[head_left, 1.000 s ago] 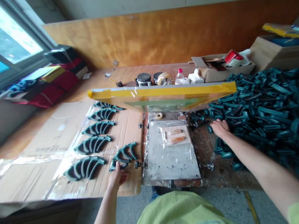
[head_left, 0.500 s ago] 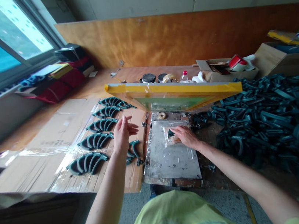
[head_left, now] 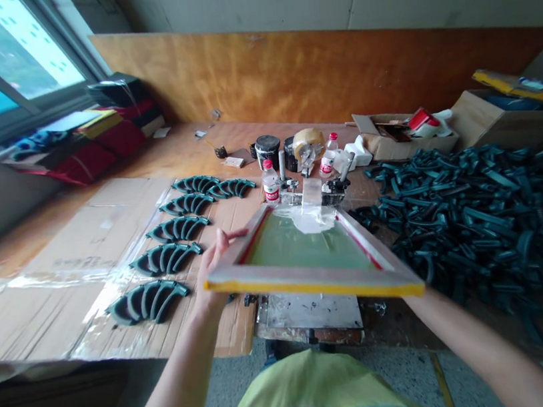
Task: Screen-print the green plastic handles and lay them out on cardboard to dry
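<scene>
A screen printing frame (head_left: 312,277) with a greenish mesh (head_left: 298,250) hangs low and tilted over a metal base plate (head_left: 317,311). White ink (head_left: 313,219) lies at the far end of the mesh, where a pale, flat squeegee-like piece (head_left: 311,192) stands. My left hand (head_left: 212,266) is at the frame's left side, its visible fingers stretched out; whether it touches the frame is unclear. The frame covers my right hand, with only the forearm showing below its right corner. Dark green curved plastic pieces (head_left: 148,303) lie in fanned rows on cardboard left of my left hand.
A large heap of dark green pieces (head_left: 487,227) covers the right side. Behind the frame stand bottles with red caps (head_left: 271,183), black tubs (head_left: 268,149) and a tape roll (head_left: 307,141). An open cardboard box (head_left: 404,141) sits at the back right. Flattened cardboard (head_left: 75,244) spreads leftward.
The printing frame has swung down towards me from its raised position, now covering most of the plate and my right hand. My left hand has shifted slightly left and lower, beside the frame.
</scene>
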`<state>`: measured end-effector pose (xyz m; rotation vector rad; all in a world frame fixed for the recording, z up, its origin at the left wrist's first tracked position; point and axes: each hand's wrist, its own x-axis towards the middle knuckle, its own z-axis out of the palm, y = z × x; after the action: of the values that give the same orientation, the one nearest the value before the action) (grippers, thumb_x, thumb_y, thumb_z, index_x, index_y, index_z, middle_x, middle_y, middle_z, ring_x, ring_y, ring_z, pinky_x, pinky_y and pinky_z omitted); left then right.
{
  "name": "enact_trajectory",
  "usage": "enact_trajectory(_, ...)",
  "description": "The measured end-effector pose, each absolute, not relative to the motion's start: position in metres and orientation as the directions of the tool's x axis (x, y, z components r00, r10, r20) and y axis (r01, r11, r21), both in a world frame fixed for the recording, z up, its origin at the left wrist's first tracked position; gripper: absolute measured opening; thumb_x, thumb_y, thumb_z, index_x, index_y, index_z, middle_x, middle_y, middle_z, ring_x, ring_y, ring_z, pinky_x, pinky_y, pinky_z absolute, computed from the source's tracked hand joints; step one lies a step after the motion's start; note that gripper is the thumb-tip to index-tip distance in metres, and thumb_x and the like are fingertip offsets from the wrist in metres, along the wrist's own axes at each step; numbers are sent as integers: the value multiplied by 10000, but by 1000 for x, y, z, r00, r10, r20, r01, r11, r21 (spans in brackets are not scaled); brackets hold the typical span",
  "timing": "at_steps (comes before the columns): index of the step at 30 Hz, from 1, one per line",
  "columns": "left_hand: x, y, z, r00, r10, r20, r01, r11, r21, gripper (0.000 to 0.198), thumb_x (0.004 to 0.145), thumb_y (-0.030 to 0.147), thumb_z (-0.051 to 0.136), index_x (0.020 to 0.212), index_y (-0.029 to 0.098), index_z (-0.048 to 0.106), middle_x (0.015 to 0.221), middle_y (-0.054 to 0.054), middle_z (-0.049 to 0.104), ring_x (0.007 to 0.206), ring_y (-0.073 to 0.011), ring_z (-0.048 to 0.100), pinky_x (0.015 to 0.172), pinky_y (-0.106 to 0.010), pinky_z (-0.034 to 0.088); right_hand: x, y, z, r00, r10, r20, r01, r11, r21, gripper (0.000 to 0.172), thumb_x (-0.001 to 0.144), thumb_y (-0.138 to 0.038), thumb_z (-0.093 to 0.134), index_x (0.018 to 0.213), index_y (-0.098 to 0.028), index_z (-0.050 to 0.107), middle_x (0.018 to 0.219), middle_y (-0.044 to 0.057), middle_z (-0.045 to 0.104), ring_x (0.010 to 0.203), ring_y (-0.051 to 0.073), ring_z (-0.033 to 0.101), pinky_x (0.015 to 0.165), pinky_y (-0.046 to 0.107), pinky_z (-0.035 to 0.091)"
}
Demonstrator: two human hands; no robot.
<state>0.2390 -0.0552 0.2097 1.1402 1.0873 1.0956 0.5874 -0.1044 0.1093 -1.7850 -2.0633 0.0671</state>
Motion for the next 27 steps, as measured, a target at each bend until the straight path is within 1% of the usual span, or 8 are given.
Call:
enact_trajectory(3,220,-80,164,198,924,-326,56,322,945,618,755,627,642,1196,195,669,802,-32,707,654,-186,639,549,-258,494,606,-81,133,84,916,392,952,43,-303,375,953,-240,407,1135,-51,673,1095,144,692,1014,213,629,934,334,495)
enact_trajectory(7,219,-90,106,156,893,-421,146,401,904,858,687,588,717,1422,213,484,774,-17,683,691,-194,642,606,-270,506,576,-38,153,25,932,362,960,78,-267,513,822,-215,671,1312,-124,552,1331,163,556,1220,269,516,1023,381,434)
enact_trajectory(11,223,-87,79,165,877,-452,175,425,888,892,698,599,691,1448,186,439,799,-22,684,690,-178,633,623,-265,503,538,-19,154,-8,997,74,977,23,-212,268,797,-191,693,1060,-166,648,990,96,689,952,240,619,819,318,480)
enact_trajectory(13,223,-85,77,185,869,-459,165,433,886,876,702,603,687,1432,181,453,814,-26,687,712,-180,637,640,-265,506,532,-29,146,-40,999,25,981,44,-188,129,810,-185,670,938,-169,665,885,85,697,867,228,627,761,301,469)
enact_trajectory(15,221,-85,77,201,862,-465,153,442,884,857,705,602,688,1416,175,470,832,-31,692,741,-187,642,656,-266,508,534,-48,138,-139,989,44,974,145,-176,87,838,-143,608,894,-169,669,884,87,699,879,221,622,757,292,459)
enact_trajectory(20,220,-85,76,203,857,-473,151,450,880,813,714,599,685,1391,192,494,844,-31,695,755,-191,644,656,-268,508,557,-84,139,-449,890,78,860,454,-234,252,816,-26,526,913,-200,680,911,43,701,916,181,612,764,256,442)
enact_trajectory(23,222,-86,79,197,864,-463,142,442,886,798,702,604,689,1353,172,529,837,-35,700,750,-191,646,658,-269,508,561,-76,145,-438,897,63,859,438,-264,183,802,-73,582,844,-223,678,841,13,690,828,170,612,701,245,436)
enact_trajectory(27,223,-87,87,181,869,-460,154,437,886,794,705,592,691,1353,162,530,842,-37,702,729,-184,644,637,-265,507,548,-75,130,-312,923,226,904,361,-227,238,803,-31,538,898,-192,686,915,60,702,884,197,609,754,282,469)
